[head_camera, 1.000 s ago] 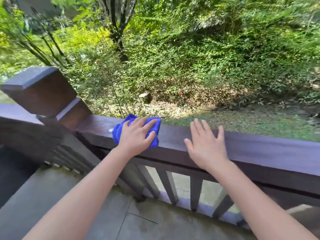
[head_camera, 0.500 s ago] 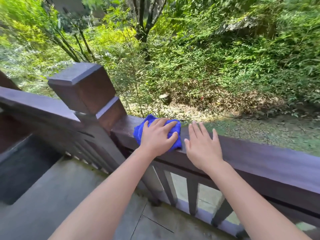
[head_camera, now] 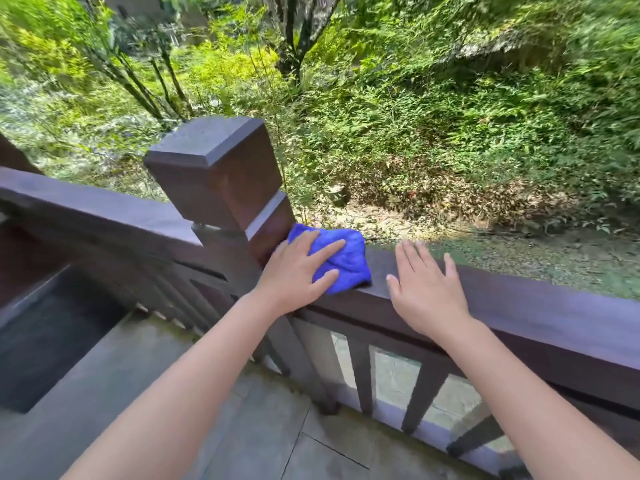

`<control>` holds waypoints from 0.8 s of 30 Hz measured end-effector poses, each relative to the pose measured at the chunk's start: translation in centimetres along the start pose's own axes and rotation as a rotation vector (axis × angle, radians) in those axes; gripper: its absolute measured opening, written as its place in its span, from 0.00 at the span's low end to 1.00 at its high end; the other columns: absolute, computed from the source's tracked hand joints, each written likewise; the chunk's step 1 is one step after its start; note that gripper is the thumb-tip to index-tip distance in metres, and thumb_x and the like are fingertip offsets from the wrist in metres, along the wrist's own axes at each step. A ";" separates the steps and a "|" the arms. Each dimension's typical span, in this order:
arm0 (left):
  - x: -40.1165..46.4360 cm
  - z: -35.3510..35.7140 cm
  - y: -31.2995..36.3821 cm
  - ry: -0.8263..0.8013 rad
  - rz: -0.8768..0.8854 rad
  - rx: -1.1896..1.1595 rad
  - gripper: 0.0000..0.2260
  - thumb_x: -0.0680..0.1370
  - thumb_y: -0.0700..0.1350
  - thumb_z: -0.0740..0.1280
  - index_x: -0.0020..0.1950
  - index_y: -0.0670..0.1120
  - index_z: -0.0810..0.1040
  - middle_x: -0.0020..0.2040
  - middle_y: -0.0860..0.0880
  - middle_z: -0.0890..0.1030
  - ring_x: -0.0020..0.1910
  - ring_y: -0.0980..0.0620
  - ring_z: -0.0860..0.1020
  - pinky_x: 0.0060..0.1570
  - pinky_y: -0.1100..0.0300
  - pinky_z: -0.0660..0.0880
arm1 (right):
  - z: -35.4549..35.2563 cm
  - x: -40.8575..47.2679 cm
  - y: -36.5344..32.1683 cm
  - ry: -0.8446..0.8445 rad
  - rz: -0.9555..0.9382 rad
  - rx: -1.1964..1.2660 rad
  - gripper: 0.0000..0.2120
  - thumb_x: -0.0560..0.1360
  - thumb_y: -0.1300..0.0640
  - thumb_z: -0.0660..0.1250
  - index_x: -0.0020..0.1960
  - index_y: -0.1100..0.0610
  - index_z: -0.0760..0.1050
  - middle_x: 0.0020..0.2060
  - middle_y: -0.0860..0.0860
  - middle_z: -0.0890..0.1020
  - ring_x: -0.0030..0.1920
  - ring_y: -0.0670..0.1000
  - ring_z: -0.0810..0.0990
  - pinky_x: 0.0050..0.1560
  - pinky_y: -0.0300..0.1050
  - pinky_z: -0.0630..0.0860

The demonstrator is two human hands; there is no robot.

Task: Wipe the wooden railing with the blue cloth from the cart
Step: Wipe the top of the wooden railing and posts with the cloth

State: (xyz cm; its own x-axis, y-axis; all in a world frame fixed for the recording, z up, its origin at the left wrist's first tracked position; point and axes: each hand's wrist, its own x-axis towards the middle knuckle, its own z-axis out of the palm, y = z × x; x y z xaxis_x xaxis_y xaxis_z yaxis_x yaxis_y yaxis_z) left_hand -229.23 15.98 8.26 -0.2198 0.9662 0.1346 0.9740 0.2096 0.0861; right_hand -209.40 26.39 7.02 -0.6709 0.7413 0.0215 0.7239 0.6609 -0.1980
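Observation:
A bunched blue cloth [head_camera: 348, 263] lies on top of the dark wooden railing [head_camera: 540, 306], right against the square corner post [head_camera: 221, 171]. My left hand [head_camera: 298, 271] presses flat on the cloth, fingers spread over it, thumb side touching the post. My right hand [head_camera: 427, 289] rests flat and empty on the rail top, a hand's width to the right of the cloth. The cart is not in view.
A second rail section [head_camera: 86, 209] runs left from the post. Balusters [head_camera: 360, 372] stand below the rail over a grey stone floor [head_camera: 242, 427]. A dark recess [head_camera: 45, 341] lies at the lower left. Beyond the rail are shrubs and trees.
My left hand has slid the cloth left along the rail until it meets the corner post. My right hand has stayed flat on the rail. The view has turned left.

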 end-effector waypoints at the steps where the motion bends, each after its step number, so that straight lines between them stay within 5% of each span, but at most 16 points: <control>1: 0.2 -0.1 0.1 -0.005 0.000 0.004 0.22 0.77 0.57 0.54 0.72 0.59 0.59 0.73 0.43 0.63 0.73 0.47 0.59 0.69 0.49 0.61 | 0.1 0.1 -0.4 0.009 0.003 -0.001 0.28 0.78 0.47 0.45 0.75 0.57 0.44 0.77 0.50 0.48 0.76 0.49 0.45 0.74 0.59 0.44; 10: -1.1 0.2 -0.4 0.038 -0.019 -0.009 0.23 0.76 0.56 0.56 0.71 0.60 0.59 0.71 0.43 0.66 0.70 0.46 0.63 0.64 0.52 0.63 | -0.8 -0.2 -0.4 -0.012 -0.006 0.043 0.28 0.78 0.46 0.48 0.75 0.55 0.46 0.77 0.49 0.49 0.76 0.49 0.47 0.74 0.57 0.45; 14: -1.3 -0.4 -0.2 -0.011 -0.014 0.013 0.27 0.72 0.56 0.56 0.72 0.58 0.59 0.68 0.43 0.69 0.66 0.44 0.66 0.62 0.51 0.67 | -2.0 0.4 -3.6 0.067 -0.277 0.180 0.30 0.76 0.47 0.57 0.74 0.54 0.51 0.76 0.51 0.54 0.75 0.50 0.51 0.74 0.52 0.49; 18: -1.2 -1.8 -0.8 -0.122 0.054 -0.014 0.29 0.72 0.52 0.59 0.73 0.56 0.56 0.59 0.43 0.73 0.57 0.43 0.71 0.52 0.53 0.70 | -2.6 2.8 -7.2 -0.146 -0.374 0.159 0.32 0.75 0.52 0.61 0.74 0.56 0.52 0.75 0.53 0.56 0.74 0.53 0.57 0.72 0.51 0.59; 21: -1.4 -2.1 -1.4 -0.140 -0.022 -0.098 0.31 0.72 0.49 0.63 0.73 0.49 0.55 0.63 0.45 0.74 0.58 0.44 0.73 0.53 0.50 0.74 | -2.4 3.5 -7.4 -0.200 -0.282 0.226 0.28 0.73 0.53 0.63 0.70 0.57 0.58 0.66 0.56 0.72 0.64 0.58 0.71 0.58 0.55 0.73; 24: -2.0 -1.7 -1.3 -0.087 -0.148 -0.161 0.30 0.73 0.49 0.67 0.71 0.45 0.58 0.65 0.45 0.74 0.61 0.44 0.73 0.56 0.50 0.74 | -2.0 3.0 -7.3 -0.120 -0.304 0.245 0.15 0.72 0.52 0.64 0.56 0.57 0.66 0.50 0.54 0.78 0.52 0.58 0.76 0.44 0.52 0.73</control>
State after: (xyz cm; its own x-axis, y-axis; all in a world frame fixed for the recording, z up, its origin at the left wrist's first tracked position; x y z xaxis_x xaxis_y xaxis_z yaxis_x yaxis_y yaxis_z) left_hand -230.10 13.54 9.52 -0.3477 0.9373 0.0240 0.9084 0.3304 0.2561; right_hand -216.37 24.08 10.47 -0.8729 0.4879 0.0031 0.4397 0.7894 -0.4284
